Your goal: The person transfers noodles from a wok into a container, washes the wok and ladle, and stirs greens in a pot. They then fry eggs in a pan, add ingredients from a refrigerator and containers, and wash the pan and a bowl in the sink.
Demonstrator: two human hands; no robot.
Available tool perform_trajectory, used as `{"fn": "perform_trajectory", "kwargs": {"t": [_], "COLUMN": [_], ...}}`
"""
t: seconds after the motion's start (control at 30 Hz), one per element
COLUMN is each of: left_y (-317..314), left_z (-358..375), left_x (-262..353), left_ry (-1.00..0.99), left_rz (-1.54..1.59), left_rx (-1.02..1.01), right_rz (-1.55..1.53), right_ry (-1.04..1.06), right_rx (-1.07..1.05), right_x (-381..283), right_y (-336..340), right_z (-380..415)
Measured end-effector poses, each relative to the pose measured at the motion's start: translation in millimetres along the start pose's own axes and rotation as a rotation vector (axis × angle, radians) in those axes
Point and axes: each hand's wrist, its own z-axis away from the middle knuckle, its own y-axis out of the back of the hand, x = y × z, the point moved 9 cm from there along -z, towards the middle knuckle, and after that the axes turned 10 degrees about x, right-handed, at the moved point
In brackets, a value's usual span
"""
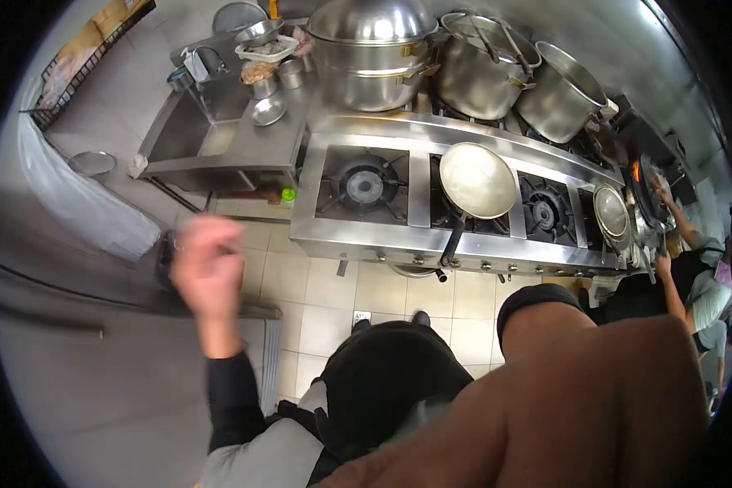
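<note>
My left hand (208,264) is raised at the left, in front of the sink counter and above the tiled floor. Motion smears its fingers, which look partly curled, and nothing plain shows in them. Very close to the camera, my right hand (569,390) fills the lower right; its fingers are hidden and I cannot make out whether it holds anything. Beyond both hands, a frying pan (477,180) rests on a burner of the steel stove (366,236), its black handle pointing toward me. Neither hand touches the pan.
Large steel pots (480,73) and a domed steamer (374,57) line the back. A sink (183,134) with bowls beside it stands at left. Strainers (612,211) lie at the stove's right, where another person (695,276) works near a flaming wok (644,183).
</note>
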Motion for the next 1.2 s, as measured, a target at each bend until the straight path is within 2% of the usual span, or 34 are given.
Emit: {"fn": "perform_trajectory", "kwargs": {"t": [0.03, 0.07, 0.1, 0.13, 0.17, 0.2, 0.33, 0.47, 0.57, 0.63, 0.7, 0.83, 0.93, 1.0, 1.03, 1.07, 1.13, 1.17, 1.2], "left_y": [38.7, 95.5, 121.0, 130.1, 135.3, 129.5, 97.0, 10.3, -46.6, -58.8, -57.5, -46.8, -43.1, -38.6, -37.1, -34.7, -33.7, -33.3, -32.4], "left_z": [-33.5, -47.1, -79.6, -93.1, -92.1, -86.9, -78.0, -63.8, -19.7, 12.7, 16.9, -15.7, -24.6, -24.6, -24.9, -26.0, -28.5, -30.9, -32.6], "left_x": [77.1, 96.7, 188.2, 254.4, 284.5, 291.1, 269.4, 189.7, 131.0, 108.3, 111.8, 124.0, 127.2, 126.4, 126.0, 126.5, 128.5, 129.9, 130.6], "left_ry": [-0.374, -0.434, -0.73, -1.02, -1.148, -1.175, -1.11, -0.79, -0.63, -0.596, -0.587, -0.615, -0.629, -0.63, -0.632, -0.638, -0.649, -0.652, -0.654], "left_rz": [0.373, 1.001, 0.897, 0.781, 0.704, 0.664, 0.582, 0.264, 0.117, 0.086, 0.08, 0.098, 0.107, 0.111, 0.114, 0.119, 0.127, 0.13, 0.134], "left_rx": [0.27, 0.523, 0.433, 0.334, 0.327, 0.335, 0.341, 0.248, 0.085, 0.025, 0.02, 0.086, 0.093, 0.095, 0.092, 0.096, 0.105, 0.108, 0.112], "right_rz": [0.0, -0.005, 0.002, 0.01, 0.025, 0.041, 0.082, 0.09, 0.11, 0.13, 0.139, 0.151, 0.392, 0.753, 1.026, 1.313, 0.778, 1.164, 1.203], "right_ry": [-0.007, -0.015, -0.023, -0.032, -0.033, -0.038, -0.041, -0.027, -0.03, -0.044, -0.054, -0.054, -0.119, -0.214, -0.252, -0.063, 1.012, 0.661, 0.666], "right_rx": [-0.005, -0.003, -0.003, -0.005, 0.001, 0.003, 0.017, 0.028, 0.025, 0.004, -0.003, 0.037, 0.103, 0.219, 0.299, 0.503, 1.265, 0.667, 0.421], "right_x": [1.2, 2.7, 3.6, 5.7, 6.1, 6.9, 3.9, -1.4, -4.1, -3.8, -3.3, -7.4, -24.0, -54.1, -90.5, -127.4, -218.8, -242.4, -244.8], "right_y": [-1.9, -2.4, -4.5, -4.7, -5.1, -5.3, -2.7, 2.1, 3.6, 2.4, 1.2, 11.9, 27.3, 50.6, 66.3, 62.8, 45.3, -5.5, -33.7], "right_z": [-1.3, -1.1, -2.4, -2.5, -3.4, -4.3, -4.0, -2.7, 4.3, 10.6, 17.1, 14.2, 21.4, 43.1, 82.8, 69.9, 102.2, 41.7, 28.7]}}
